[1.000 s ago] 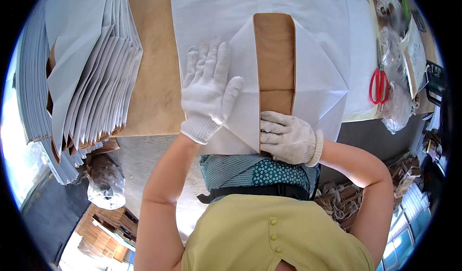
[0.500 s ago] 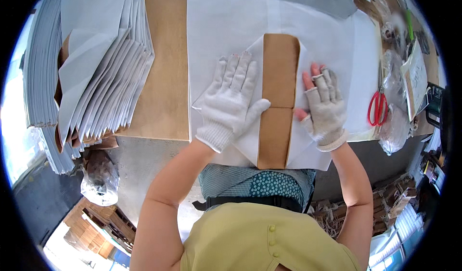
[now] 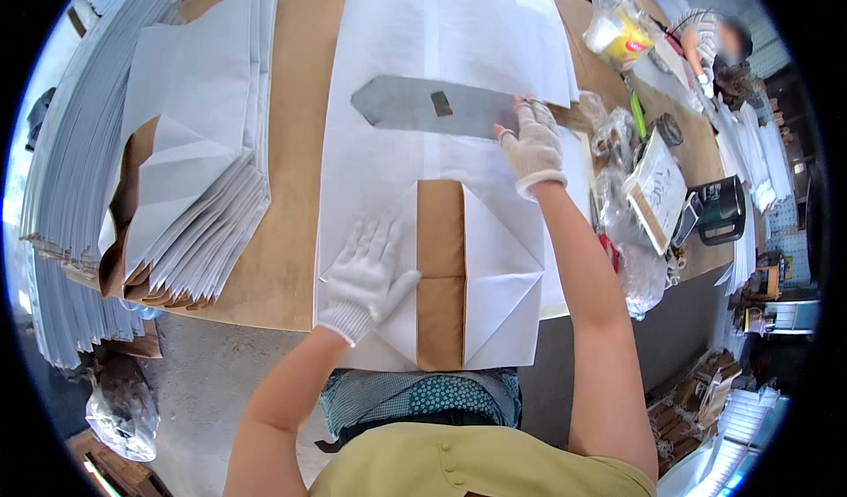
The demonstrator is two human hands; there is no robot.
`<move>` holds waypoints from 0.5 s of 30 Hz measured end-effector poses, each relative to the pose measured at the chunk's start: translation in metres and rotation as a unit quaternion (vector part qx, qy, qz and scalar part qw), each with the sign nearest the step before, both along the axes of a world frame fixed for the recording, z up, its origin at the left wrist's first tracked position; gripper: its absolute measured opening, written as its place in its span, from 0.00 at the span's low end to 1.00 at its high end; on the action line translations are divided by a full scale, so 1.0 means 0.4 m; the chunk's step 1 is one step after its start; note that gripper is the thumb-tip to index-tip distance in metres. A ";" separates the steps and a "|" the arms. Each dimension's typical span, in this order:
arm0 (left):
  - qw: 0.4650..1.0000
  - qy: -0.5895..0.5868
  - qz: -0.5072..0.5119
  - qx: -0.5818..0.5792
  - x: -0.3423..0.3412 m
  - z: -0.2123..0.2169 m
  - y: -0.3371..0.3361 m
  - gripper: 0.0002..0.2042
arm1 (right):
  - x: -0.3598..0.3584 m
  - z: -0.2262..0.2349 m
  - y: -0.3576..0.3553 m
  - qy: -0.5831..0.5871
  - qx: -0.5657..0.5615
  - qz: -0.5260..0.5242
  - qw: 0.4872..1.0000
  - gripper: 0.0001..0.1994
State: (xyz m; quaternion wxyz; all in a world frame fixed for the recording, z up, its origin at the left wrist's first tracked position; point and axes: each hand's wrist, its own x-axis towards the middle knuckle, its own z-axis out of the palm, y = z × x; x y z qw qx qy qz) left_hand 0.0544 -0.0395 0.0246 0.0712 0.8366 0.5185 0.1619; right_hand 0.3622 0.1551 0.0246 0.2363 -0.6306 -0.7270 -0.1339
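In front of me lies a white paper sheet or bag (image 3: pixel 503 320), its near end folded into angled flaps with a brown strip (image 3: pixel 440 276) running down the middle. My left hand (image 3: pixel 366 272), in a white knit glove, rests flat on the left flap, fingers spread and thumb touching the strip's edge. Beyond the fold, a long grey plate (image 3: pixel 397 104) with pointed corners and a small dark patch lies across the white paper. My right hand (image 3: pixel 534 139), in a glove with bare fingertips, lies over the plate's right end with fingers stretched out.
Stacked folded white paper bags (image 3: pixel 190 161) stand at the left of the wooden table (image 3: pixel 296 144). On the right are red-handled scissors (image 3: pixel 609 250), clear plastic bags (image 3: pixel 640 276), a white board (image 3: pixel 657 192) and a dark mug (image 3: pixel 722 210). Another person (image 3: pixel 706 38) is at the far right.
My right hand has left the right flap and reached forward to the grey plate. My left hand stays flat on the folded paper. The view has shifted, showing more of the far table.
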 end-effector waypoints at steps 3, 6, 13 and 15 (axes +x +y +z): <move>1.000 -0.001 -0.004 0.000 -0.049 -0.001 -0.068 0.39 | 0.049 0.025 0.008 0.073 -0.157 -0.098 0.980 0.36; 1.000 0.007 0.017 -0.006 -0.094 -0.020 -0.118 0.38 | 0.060 0.037 -0.052 0.130 -0.239 -0.119 0.955 0.38; 0.998 0.029 0.053 -0.018 -0.139 -0.018 -0.197 0.36 | 0.168 0.152 -0.351 0.576 -0.152 -0.108 0.796 0.22; 0.998 -0.005 0.060 -0.006 -0.166 -0.034 -0.204 0.33 | 0.192 0.186 -0.449 0.570 -0.224 -0.103 0.784 0.20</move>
